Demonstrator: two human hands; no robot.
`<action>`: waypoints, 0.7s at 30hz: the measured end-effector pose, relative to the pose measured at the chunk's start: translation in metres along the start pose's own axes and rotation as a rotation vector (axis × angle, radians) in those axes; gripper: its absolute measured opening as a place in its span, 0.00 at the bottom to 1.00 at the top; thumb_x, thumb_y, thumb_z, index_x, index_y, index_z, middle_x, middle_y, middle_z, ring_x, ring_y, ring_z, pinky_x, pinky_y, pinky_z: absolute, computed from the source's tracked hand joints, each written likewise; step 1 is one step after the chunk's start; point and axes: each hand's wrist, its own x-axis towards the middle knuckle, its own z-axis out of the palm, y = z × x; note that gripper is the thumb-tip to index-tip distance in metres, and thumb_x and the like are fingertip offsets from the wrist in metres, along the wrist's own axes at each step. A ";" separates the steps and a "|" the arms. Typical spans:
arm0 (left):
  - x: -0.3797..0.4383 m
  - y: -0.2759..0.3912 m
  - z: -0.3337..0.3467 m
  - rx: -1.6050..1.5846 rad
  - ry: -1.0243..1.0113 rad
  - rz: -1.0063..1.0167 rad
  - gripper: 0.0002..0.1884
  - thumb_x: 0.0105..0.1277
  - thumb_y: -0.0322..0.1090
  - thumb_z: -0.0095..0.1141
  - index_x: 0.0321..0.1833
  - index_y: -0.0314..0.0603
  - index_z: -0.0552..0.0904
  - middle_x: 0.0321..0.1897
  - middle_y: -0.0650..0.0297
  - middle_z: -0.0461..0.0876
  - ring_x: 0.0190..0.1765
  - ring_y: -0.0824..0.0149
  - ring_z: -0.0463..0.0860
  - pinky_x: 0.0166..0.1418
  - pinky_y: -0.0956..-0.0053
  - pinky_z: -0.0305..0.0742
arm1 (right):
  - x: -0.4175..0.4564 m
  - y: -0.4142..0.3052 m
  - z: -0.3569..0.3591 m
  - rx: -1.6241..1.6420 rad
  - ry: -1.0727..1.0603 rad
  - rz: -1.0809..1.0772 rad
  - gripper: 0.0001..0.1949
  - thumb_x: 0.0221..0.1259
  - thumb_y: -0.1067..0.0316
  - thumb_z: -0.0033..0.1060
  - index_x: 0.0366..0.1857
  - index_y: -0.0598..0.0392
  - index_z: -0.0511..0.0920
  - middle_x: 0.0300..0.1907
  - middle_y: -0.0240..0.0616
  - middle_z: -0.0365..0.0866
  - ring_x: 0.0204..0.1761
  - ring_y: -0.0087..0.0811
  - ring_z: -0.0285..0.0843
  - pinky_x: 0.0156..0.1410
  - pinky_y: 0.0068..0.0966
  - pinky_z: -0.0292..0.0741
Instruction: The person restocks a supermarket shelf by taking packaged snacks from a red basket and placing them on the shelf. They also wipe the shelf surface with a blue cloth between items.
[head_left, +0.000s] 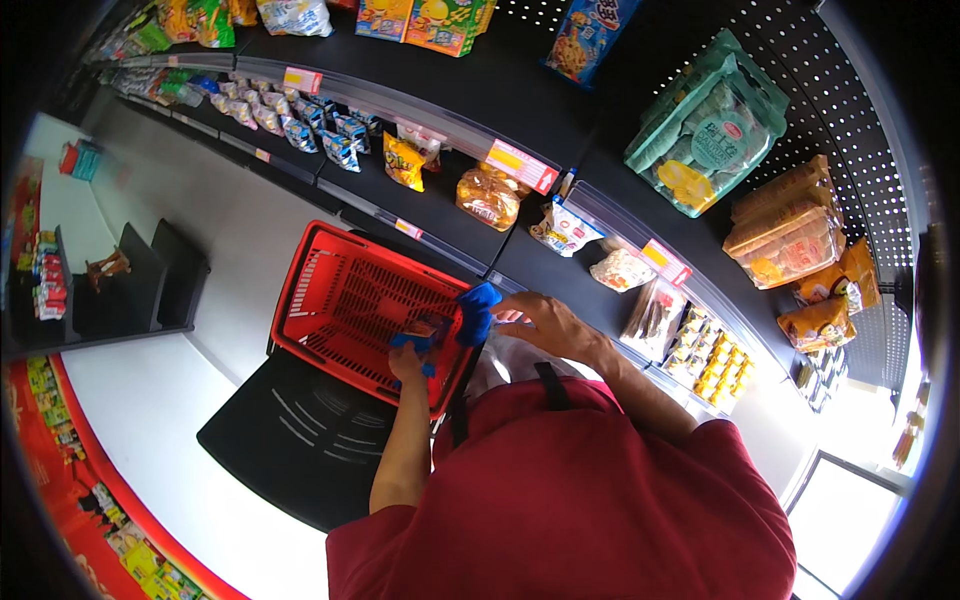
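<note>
A red plastic shopping basket stands before me. My left hand reaches into it, closed on a small blue item; the fingers hide part of it. Beside that item lies a small package with coloured print, partly hidden. A crumpled blue cloth hangs at the basket's right end. Just right of the cloth is my right hand, its fingers apart and bent towards the cloth; whether they touch it I cannot tell. I see nothing held in that hand.
Black shelves run above and right of the basket, with snack bags, bagged bread, a green bagged package and price tags along the edges. A black slotted surface lies below the basket. Another black shelf unit stands at the left.
</note>
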 end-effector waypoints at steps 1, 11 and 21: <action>0.024 -0.033 0.003 0.105 0.054 0.008 0.16 0.69 0.39 0.62 0.44 0.28 0.82 0.36 0.50 0.87 0.38 0.55 0.89 0.37 0.59 0.85 | 0.000 -0.005 -0.003 -0.005 -0.003 0.005 0.15 0.67 0.64 0.70 0.53 0.57 0.82 0.48 0.45 0.87 0.52 0.42 0.87 0.59 0.37 0.82; 0.037 -0.063 0.015 0.630 -0.166 0.214 0.33 0.65 0.67 0.58 0.51 0.40 0.87 0.44 0.42 0.89 0.49 0.38 0.87 0.54 0.47 0.81 | 0.009 -0.040 -0.060 -0.111 0.208 -0.020 0.14 0.67 0.67 0.68 0.54 0.57 0.81 0.50 0.47 0.85 0.52 0.43 0.86 0.58 0.37 0.82; -0.030 0.057 -0.018 0.540 -0.508 -0.020 0.36 0.73 0.60 0.56 0.17 0.31 0.79 0.10 0.54 0.77 0.12 0.62 0.79 0.14 0.68 0.71 | 0.101 -0.072 -0.162 0.225 0.920 -0.179 0.25 0.69 0.72 0.67 0.67 0.61 0.70 0.63 0.51 0.75 0.65 0.42 0.77 0.58 0.34 0.85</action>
